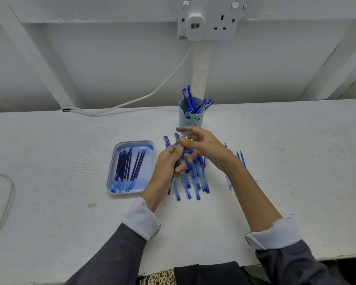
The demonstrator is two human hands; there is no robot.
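Note:
My left hand [170, 161] grips a blue pen [174, 177] by its barrel, the pen slanting down toward me. My right hand [201, 146] is just above it, fingertips pinching at the pen's upper end; what they pinch is blurred. Under both hands lies a row of several clear-barrelled blue pens [193, 182] on the white table [296, 151]. A light blue tray [150, 147] to the left holds several dark blue refills [127, 169]. Behind my hands stands a pale blue cup [183, 118] with several capped blue pens [195, 103] in it.
A few more pens [239, 159] lie right of my right forearm. A white wall socket [209, 21] with a plug sits above, its cable [132, 101] running down to the table's back edge. A thin cord [7, 194] loops at the far left.

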